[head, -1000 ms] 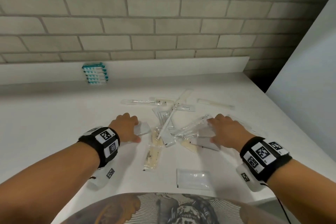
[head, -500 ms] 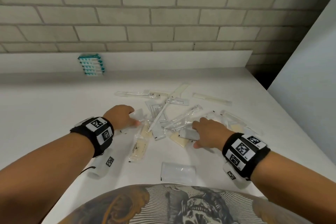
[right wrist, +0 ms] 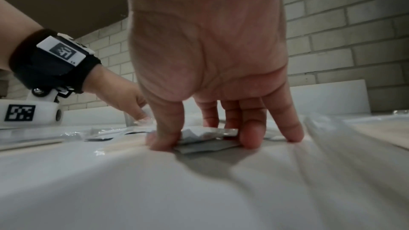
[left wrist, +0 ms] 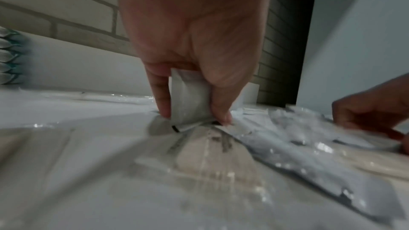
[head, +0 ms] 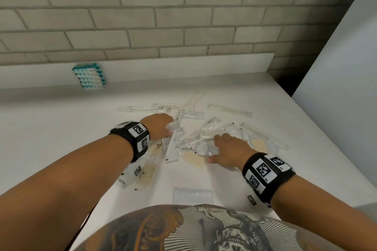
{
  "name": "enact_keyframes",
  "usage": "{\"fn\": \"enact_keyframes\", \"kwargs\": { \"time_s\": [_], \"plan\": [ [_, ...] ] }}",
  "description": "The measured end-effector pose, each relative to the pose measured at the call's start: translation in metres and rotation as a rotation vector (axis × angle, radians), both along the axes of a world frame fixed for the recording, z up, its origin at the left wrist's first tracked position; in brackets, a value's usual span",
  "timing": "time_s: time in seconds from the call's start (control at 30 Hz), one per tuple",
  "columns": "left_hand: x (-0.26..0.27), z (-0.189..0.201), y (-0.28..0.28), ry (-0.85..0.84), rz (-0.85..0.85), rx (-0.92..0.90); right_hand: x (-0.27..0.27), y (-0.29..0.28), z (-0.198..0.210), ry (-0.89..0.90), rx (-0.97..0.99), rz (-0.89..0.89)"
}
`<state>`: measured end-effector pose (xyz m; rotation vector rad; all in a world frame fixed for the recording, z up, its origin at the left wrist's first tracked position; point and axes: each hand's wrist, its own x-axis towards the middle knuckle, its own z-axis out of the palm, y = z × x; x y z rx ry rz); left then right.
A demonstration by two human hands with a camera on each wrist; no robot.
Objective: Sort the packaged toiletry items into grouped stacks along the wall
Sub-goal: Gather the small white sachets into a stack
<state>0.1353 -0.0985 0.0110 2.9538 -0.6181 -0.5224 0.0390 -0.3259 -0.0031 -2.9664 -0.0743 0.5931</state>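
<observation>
Five teal-and-white packets stacked at the wall, two hands, remaining loose clear packets too jumbled to count

A plain indoor utility or hotel-supply workspace: white countertop with raised back edge against a grey brick wall, strewn with wrapped guest toiletries.

Flat white countertop — plain, unpatterned. Pale grey brick wall with darker grey mortar lines. Stack of teal-and-white packets at the wall. Scattered clear plastic sachets, some with cream-beige contents. Small white opaque sachet in view. Black fabric wristbands carrying white tags with black square-code patterns. Dark printed shirt — orange and white line artwork.
</observation>
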Motion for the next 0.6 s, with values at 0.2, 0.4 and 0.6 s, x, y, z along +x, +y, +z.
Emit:
{"fn": "enact_keyframes", "kwargs": {
  "time_s": [0.2, 0.4, 0.6],
  "plan": [
    [0.007, -0.012, 0.004, -0.026, 0.071, -0.005, 0.002, 0.007, 0.001, -0.001, -0.080, -0.021],
    [0.007, -0.018, 0.004, -0.093, 0.101, 0.164, 0.004, 0.005, 0.001, 0.032, -0.070, -0.044],
    [0.000, -0.019, 0.012, -0.201, 0.178, 0.151, 0.004, 0.012, 0.007, 0.009, -0.058, 0.008]
  ]
}}
